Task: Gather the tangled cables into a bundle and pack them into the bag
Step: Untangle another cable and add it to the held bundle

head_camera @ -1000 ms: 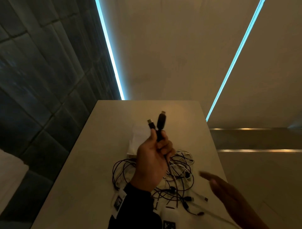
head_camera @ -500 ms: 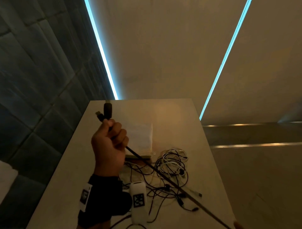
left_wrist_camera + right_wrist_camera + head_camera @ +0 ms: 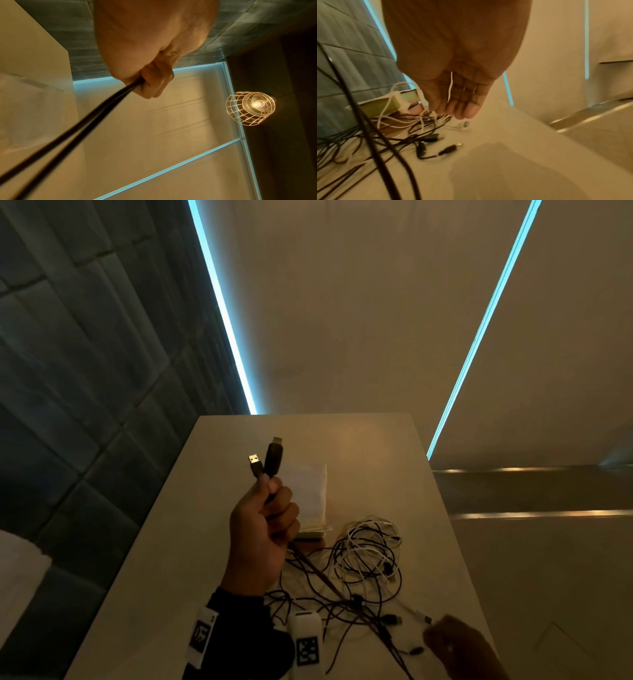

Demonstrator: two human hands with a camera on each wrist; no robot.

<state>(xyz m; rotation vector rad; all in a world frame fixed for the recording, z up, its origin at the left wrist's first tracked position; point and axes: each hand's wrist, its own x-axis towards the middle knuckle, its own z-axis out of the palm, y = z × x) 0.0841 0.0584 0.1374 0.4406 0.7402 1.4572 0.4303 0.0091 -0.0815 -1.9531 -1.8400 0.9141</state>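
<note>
Gripping two black plugs (image 3: 269, 462) in the left hand (image 3: 262, 537), leads trailing taut to the cables (image 3: 363, 570) tangled on the table (image 3: 164, 559) beside the bag (image 3: 310, 491). Right hand (image 3: 458, 86) flat, fingers straight, holding nothing. Still gathering; next, probably coiling the slack.

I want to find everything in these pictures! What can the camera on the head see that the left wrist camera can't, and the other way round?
Only the head view shows the two plugs sticking up above the left hand, the tangled cables lying on the table, the pale bag behind them, and the right hand low at the table's edge.

Only the left wrist view shows the wire-cage lamp glowing.

Both show the left hand gripping two black cables and the blue light strips.
</note>
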